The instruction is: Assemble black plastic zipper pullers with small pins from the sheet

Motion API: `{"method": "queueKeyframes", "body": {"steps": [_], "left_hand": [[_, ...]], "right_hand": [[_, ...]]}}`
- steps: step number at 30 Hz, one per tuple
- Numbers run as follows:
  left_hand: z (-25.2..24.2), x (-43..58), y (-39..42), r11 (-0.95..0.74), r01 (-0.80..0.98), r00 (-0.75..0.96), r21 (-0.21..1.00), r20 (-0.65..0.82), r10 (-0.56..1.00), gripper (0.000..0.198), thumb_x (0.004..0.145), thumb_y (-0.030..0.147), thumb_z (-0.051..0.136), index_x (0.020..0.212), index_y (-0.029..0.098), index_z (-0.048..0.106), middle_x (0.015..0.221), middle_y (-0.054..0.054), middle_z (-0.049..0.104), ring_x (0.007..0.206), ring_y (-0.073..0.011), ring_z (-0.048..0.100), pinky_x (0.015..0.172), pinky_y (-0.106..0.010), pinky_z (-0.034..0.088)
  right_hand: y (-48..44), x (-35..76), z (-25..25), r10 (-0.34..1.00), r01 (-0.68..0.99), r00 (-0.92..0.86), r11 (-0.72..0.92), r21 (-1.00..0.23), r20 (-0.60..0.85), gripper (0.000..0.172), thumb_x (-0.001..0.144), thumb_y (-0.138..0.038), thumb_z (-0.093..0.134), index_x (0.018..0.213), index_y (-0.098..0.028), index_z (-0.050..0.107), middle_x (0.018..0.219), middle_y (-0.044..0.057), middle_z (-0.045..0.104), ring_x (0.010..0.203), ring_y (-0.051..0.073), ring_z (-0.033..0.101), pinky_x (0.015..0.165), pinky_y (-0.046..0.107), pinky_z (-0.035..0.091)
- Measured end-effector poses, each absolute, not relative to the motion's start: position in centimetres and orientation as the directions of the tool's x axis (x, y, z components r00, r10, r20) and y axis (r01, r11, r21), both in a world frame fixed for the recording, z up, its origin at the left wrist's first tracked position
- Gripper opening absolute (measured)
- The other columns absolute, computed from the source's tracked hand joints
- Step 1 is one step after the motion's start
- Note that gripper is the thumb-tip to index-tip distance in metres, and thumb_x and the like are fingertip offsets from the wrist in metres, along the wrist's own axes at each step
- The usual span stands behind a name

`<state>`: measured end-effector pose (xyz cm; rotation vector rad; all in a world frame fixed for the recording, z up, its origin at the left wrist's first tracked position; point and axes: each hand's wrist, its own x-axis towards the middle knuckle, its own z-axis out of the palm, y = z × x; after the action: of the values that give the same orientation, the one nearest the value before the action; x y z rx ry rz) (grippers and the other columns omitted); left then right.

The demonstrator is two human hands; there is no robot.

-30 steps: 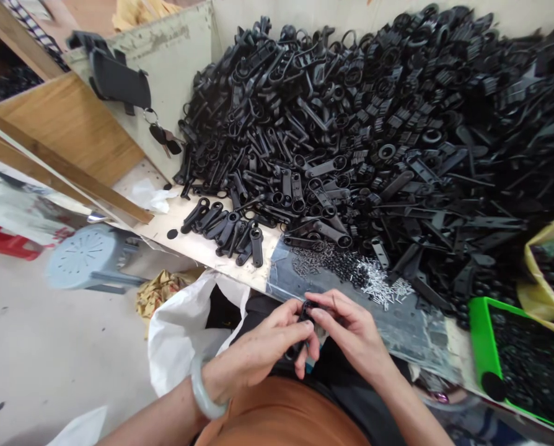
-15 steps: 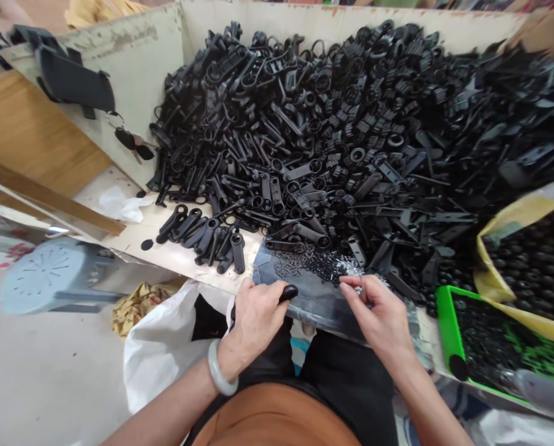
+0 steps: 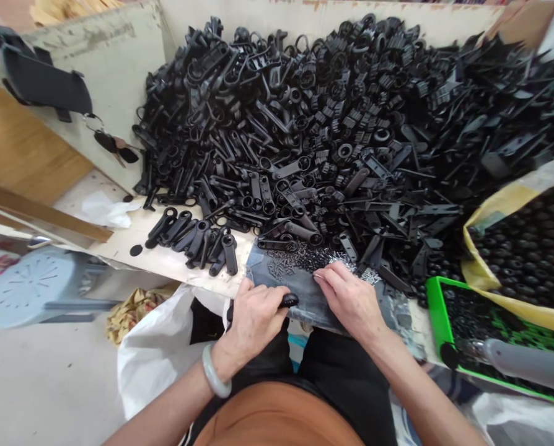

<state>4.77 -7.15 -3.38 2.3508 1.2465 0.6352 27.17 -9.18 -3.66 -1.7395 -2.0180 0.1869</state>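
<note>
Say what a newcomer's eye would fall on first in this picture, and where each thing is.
Most likely the huge heap of black parts, spread across the upper middle and right. Next, perhaps, the bright green tray at the lower right, with a yellow-rimmed bag behind it. Then the left grip near the lower middle, holding a dark piece, a pale bangle on its wrist.

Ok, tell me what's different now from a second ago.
The hands have parted: the right hand let go of the black part and moved forward over the dark mat, beside the small loose pieces; whether it holds one is unclear. The left hand kept the part. The row of black levers and the green tray stayed put.
</note>
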Motion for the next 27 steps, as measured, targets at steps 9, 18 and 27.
{"method": "queueKeyframes", "body": {"steps": [9, 18, 27], "left_hand": [[0.4, 5.2, -7.4, 0.423, -0.004, 0.339, 0.906, -0.397, 0.853, 0.029, 0.086, 0.046, 0.073, 0.084, 0.016, 0.069, 0.056, 0.008, 0.043, 0.047, -0.0063, 0.032, 0.046, -0.022, 0.025], [0.7, 5.1, -8.1, 0.439, -0.02, 0.324, 0.898, -0.41, 0.853, 0.029, 0.083, 0.043, 0.076, 0.079, 0.015, 0.068, 0.061, 0.007, 0.046, 0.05, -0.0049, 0.028, 0.047, -0.021, 0.024], [0.3, 5.3, -8.5, 0.499, -0.076, 0.322, 0.863, -0.452, 0.832, 0.034, 0.075, 0.045, 0.082, 0.078, 0.015, 0.065, 0.056, 0.009, 0.042, 0.048, -0.0045, 0.027, 0.044, -0.021, 0.019]], "right_hand": [[-10.8, 24.4, 0.3, 0.975, 0.472, -0.012, 0.201, -0.858, 0.222, 0.013, 0.099, -0.029, 0.063, 0.094, -0.023, 0.073, 0.086, 0.004, 0.074, 0.062, 0.014, 0.062, 0.055, 0.025, 0.049], [-10.8, 23.5, 0.4, 0.953, 0.451, -0.091, 0.298, -0.841, 0.289, 0.011, 0.098, -0.021, 0.064, 0.093, -0.024, 0.074, 0.085, 0.002, 0.076, 0.07, 0.015, 0.07, 0.064, 0.025, 0.054], [-11.1, 23.2, 0.0, 0.962, 0.352, -0.073, 0.271, -0.896, 0.263, 0.01, 0.096, -0.024, 0.067, 0.091, -0.023, 0.076, 0.086, 0.005, 0.074, 0.075, 0.017, 0.069, 0.062, 0.027, 0.054]]}}
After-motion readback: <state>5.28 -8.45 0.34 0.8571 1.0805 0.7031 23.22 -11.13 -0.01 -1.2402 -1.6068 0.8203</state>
